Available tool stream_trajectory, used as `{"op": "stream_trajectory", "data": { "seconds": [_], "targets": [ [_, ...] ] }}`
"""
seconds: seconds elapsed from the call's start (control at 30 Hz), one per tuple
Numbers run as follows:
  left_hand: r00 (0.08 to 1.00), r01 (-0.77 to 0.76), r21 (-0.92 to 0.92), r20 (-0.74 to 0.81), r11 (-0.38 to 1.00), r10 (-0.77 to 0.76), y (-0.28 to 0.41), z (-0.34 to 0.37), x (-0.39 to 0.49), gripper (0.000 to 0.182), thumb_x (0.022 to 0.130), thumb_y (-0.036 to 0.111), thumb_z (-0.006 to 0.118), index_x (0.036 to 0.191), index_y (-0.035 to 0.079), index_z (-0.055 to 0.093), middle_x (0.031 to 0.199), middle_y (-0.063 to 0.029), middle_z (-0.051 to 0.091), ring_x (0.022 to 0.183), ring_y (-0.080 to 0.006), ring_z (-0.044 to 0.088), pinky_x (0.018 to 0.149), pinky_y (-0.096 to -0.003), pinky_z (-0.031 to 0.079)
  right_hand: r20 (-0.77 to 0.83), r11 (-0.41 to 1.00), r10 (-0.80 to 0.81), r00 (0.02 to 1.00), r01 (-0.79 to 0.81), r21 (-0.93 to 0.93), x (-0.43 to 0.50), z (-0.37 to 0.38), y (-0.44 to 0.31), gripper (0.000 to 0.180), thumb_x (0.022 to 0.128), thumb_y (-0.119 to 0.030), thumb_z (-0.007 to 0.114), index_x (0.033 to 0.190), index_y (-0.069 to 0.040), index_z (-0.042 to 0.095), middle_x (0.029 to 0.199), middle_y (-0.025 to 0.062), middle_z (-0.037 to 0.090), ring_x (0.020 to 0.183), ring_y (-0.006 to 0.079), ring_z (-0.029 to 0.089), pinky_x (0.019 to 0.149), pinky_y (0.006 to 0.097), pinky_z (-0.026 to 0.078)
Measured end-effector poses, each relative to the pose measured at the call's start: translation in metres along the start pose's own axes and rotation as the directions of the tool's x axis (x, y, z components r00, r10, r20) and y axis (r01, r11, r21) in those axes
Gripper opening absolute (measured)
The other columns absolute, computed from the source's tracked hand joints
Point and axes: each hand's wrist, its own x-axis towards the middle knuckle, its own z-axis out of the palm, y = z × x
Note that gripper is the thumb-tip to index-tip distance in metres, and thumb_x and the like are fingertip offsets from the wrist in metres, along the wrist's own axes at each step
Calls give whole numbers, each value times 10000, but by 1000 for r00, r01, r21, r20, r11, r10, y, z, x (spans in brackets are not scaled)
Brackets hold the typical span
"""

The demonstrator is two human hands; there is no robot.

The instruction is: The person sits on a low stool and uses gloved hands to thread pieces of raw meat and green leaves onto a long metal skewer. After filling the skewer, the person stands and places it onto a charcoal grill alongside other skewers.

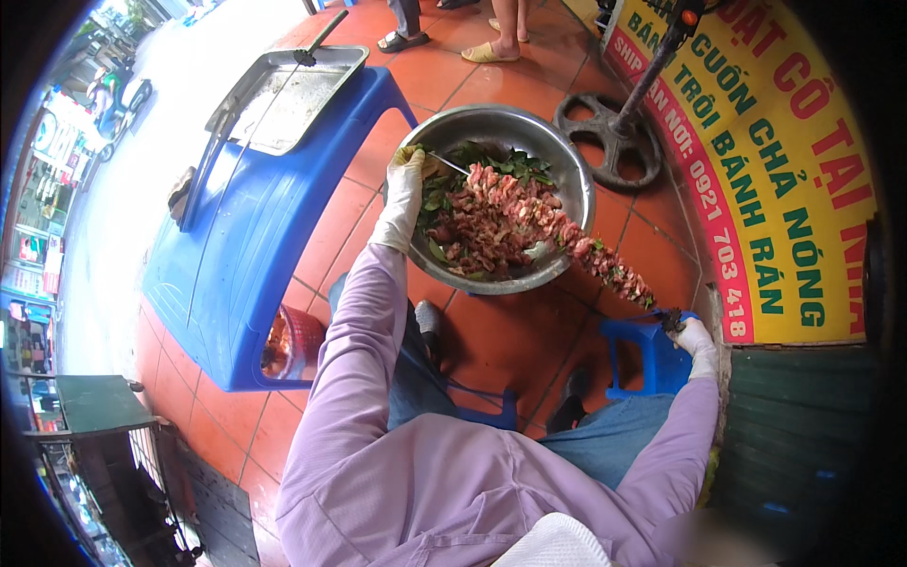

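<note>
A long metal skewer packed with raw meat pieces and bits of green leaf slants across a steel bowl. My left hand, in a thin whitish glove, closes on the bare tip of this skewer at the bowl's left rim. My right hand, gloved too, grips its dark handle end, lower right, outside the bowl. Loose raw meat lies in the bowl, with green leaves mostly along the far side. The meat-covered length passes over the bowl's right rim.
On the left stands a blue plastic table with a metal tray, tongs and another skewer. Beneath it is a red basket. A blue stool, a wheel-shaped metal base and a printed sign are at right. People's feet show ahead.
</note>
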Motion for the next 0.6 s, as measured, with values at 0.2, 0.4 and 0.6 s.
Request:
{"op": "stream_trajectory", "data": {
  "seconds": [0.2,0.4,0.6],
  "targets": [
    [993,-116,260,-6,959,122,-6,-3,2,216,898,99,549,1086,14,615,929,-40,629,786,-131,592,681,-278,506,-23,982,-30,999,33,185,-9,1,-5,221,753,-255,725,804,-43,695,631,101,655,557,184,628,553,363,480],
    [999,-47,-74,19,996,48,3,11,-1,96,922,57,519,991,0,556,865,-102,641,692,-180,639,642,-305,551,15,998,57,998,-58,30,-13,-5,-9,211,743,-261,748,779,-55,725,680,87,689,677,173,656,697,324,486],
    [995,-101,-52,-23,994,100,-4,9,0,184,910,29,531,1084,-21,497,928,-138,615,705,-207,643,654,-322,564,9,996,79,997,-79,36,-12,-4,-7,173,757,-255,734,793,-86,732,700,78,695,699,169,659,719,317,482]
  ]
}}
